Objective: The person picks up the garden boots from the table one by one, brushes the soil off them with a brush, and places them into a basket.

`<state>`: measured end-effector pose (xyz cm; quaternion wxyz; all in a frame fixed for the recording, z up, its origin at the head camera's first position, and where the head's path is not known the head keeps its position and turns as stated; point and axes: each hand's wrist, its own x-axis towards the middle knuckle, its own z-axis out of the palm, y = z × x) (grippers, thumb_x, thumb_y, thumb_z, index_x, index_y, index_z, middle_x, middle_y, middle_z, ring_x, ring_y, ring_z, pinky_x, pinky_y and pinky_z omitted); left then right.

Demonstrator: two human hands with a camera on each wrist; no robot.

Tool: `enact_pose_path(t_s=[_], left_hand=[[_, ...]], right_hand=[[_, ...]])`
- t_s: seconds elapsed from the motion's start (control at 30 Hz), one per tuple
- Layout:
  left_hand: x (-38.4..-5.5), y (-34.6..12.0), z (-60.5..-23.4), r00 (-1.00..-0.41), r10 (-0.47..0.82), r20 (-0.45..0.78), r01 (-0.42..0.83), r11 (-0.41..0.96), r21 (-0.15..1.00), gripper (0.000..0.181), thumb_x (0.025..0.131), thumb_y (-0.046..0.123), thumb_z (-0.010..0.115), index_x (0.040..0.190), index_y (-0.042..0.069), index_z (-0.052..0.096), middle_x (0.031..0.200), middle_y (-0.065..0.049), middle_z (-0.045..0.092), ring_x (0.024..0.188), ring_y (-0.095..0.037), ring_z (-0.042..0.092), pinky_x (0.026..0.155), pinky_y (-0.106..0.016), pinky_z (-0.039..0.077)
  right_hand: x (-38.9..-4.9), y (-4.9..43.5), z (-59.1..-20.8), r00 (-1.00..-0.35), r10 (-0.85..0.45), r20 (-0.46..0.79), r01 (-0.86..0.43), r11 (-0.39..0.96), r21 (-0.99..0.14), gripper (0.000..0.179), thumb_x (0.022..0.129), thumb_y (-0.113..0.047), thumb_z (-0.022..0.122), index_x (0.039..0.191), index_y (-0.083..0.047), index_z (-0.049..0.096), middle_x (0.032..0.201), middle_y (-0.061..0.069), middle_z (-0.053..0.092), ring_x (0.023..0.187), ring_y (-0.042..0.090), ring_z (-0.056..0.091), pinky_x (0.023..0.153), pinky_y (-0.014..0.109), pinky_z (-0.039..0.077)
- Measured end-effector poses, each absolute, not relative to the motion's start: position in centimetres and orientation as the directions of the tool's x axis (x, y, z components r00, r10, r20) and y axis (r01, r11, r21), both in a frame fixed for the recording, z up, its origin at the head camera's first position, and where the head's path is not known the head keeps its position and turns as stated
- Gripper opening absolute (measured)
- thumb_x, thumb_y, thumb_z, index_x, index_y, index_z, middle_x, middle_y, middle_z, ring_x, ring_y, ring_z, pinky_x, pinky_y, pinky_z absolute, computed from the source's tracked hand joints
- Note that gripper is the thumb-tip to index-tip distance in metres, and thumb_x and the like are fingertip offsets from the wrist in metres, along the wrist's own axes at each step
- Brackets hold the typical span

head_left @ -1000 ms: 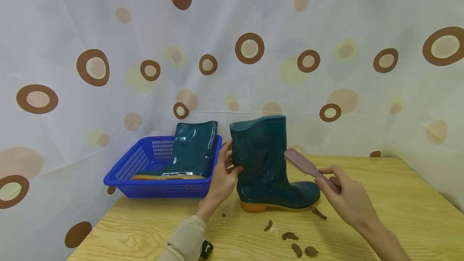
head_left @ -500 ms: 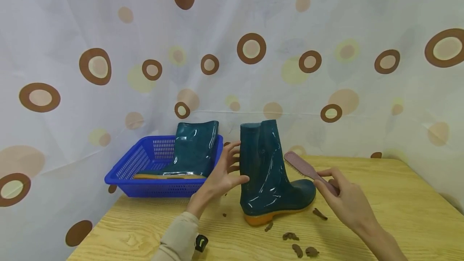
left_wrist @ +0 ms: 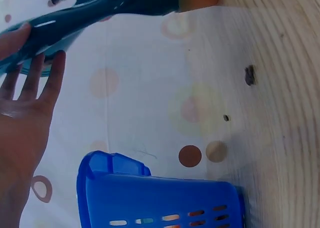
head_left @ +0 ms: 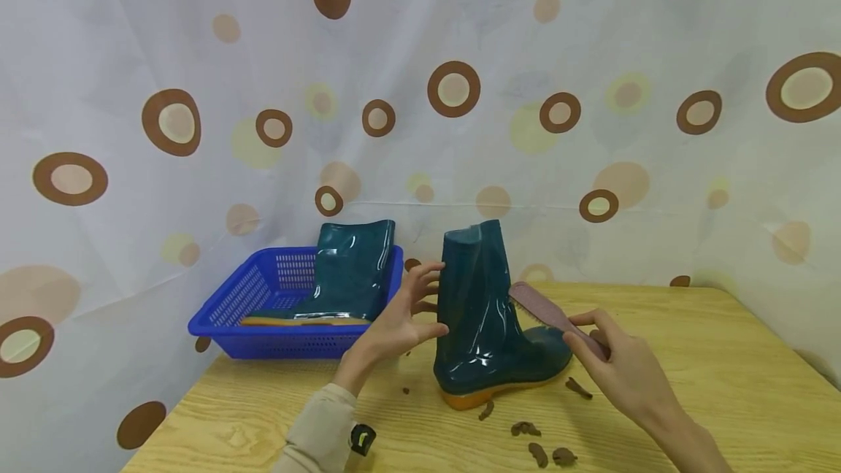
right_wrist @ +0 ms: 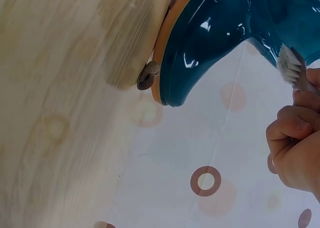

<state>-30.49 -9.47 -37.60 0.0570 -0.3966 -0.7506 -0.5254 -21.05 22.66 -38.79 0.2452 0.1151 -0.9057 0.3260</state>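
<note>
A dark green rubber boot point(head_left: 476, 312) with an orange sole stands upright on the table, turned partly sideways with its toe to the right. My left hand point(head_left: 401, 316) holds the back of its shaft, thumb on the near side and fingers spread along the edge, as the left wrist view shows. My right hand point(head_left: 624, 367) grips a mauve brush point(head_left: 542, 309) by the handle. White bristles show in the right wrist view, and the brush head is right at the front of the shaft, above the foot.
A second green boot point(head_left: 351, 272) lies in a blue plastic basket point(head_left: 289, 345) at the left. Several brown clumps point(head_left: 525, 428) are scattered on the wooden table point(head_left: 709, 371) in front of the boot. A dotted curtain point(head_left: 420, 152) hangs behind.
The standing boot has turned, bringing its heel nearer to me and its shaft slightly right. My left hand's fingers have spread along it. The brush has moved slightly left and down, to the shaft.
</note>
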Motion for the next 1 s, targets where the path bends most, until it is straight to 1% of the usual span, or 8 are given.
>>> enact_pose_path(t_s=[0.1,0.3,0.43,0.57,0.7,0.8,0.9,1.0], left_hand=[[-30.3,-9.4,-37.3,-0.663,0.522,0.536,0.655,0.058,0.753,0.068,0.09,0.004,0.068,0.144,0.023,0.032,0.152,-0.005,0.043,0.137,-0.029,0.047,0.107,-0.05,0.046],[-29.9,-9.3,-36.6,-0.679,0.432,0.594,0.659,0.0,0.752,0.034,0.101,0.01,0.054,0.131,0.013,0.039,0.145,-0.007,0.05,0.135,-0.027,0.05,0.111,-0.052,0.042],[-29.7,-9.2,-35.9,-0.674,0.369,0.64,0.684,-0.018,0.73,0.019,0.106,0.012,0.043,0.125,0.009,0.042,0.136,-0.012,0.055,0.128,-0.023,0.056,0.107,-0.046,0.048],[-30.0,-8.9,-35.4,-0.653,0.319,0.687,0.697,-0.099,0.71,0.02,0.106,0.007,0.043,0.126,0.006,0.044,0.125,-0.015,0.064,0.112,-0.016,0.065,0.098,-0.035,0.055],[-31.1,-8.0,-34.9,-0.666,0.311,0.678,0.638,-0.233,0.734,0.024,0.102,0.003,0.052,0.123,0.013,0.052,0.113,-0.002,0.07,0.103,-0.011,0.067,0.094,-0.03,0.056],[-32.2,-7.1,-34.4,-0.701,0.335,0.63,0.57,-0.268,0.777,0.027,0.1,0.003,0.056,0.122,0.017,0.056,0.113,0.007,0.069,0.105,-0.01,0.065,0.092,-0.028,0.055],[-33.0,-6.2,-34.0,-0.724,0.37,0.581,0.521,-0.259,0.814,0.032,0.099,0.0,0.056,0.129,0.01,0.054,0.125,-0.004,0.066,0.109,-0.013,0.063,0.091,-0.028,0.054],[-33.5,-5.6,-33.8,-0.722,0.399,0.565,0.505,-0.253,0.825,0.04,0.098,-0.002,0.055,0.136,0.003,0.048,0.139,-0.012,0.055,0.119,-0.02,0.06,0.093,-0.029,0.054]], right_hand=[[-21.1,22.5,-38.9,-0.857,-0.054,0.513,-0.367,0.763,-0.533,0.026,0.1,-0.035,0.06,0.119,-0.017,0.061,0.056,-0.006,0.037,0.044,0.004,0.031,0.046,0.022,0.029],[-21.0,22.3,-39.1,-0.861,-0.057,0.505,-0.367,0.758,-0.539,0.025,0.1,-0.035,0.06,0.119,-0.018,0.061,0.056,-0.007,0.037,0.044,0.004,0.029,0.046,0.022,0.029],[-21.0,22.3,-39.1,-0.856,-0.062,0.513,-0.377,0.755,-0.537,0.025,0.1,-0.034,0.06,0.118,-0.018,0.061,0.056,-0.007,0.038,0.044,0.003,0.029,0.046,0.022,0.029],[-21.0,22.2,-38.9,-0.85,-0.071,0.523,-0.39,0.751,-0.533,0.024,0.1,-0.033,0.06,0.118,-0.018,0.061,0.056,-0.007,0.038,0.044,0.003,0.03,0.046,0.022,0.029],[-20.9,22.0,-38.8,-0.841,-0.078,0.535,-0.404,0.748,-0.527,0.023,0.1,-0.031,0.061,0.117,-0.017,0.061,0.056,-0.008,0.038,0.044,0.002,0.03,0.046,0.022,0.029],[-20.9,22.0,-38.8,-0.838,-0.079,0.541,-0.409,0.747,-0.524,0.022,0.099,-0.03,0.061,0.116,-0.017,0.061,0.055,-0.008,0.038,0.044,0.002,0.029,0.045,0.021,0.029],[-20.8,22.0,-38.9,-0.834,-0.079,0.545,-0.411,0.748,-0.521,0.021,0.099,-0.03,0.062,0.116,-0.017,0.062,0.055,-0.009,0.038,0.044,0.002,0.029,0.045,0.021,0.029],[-20.9,22.1,-39.0,-0.833,-0.081,0.548,-0.414,0.748,-0.519,0.021,0.099,-0.029,0.062,0.116,-0.018,0.062,0.055,-0.009,0.038,0.044,0.002,0.029,0.045,0.021,0.029]])
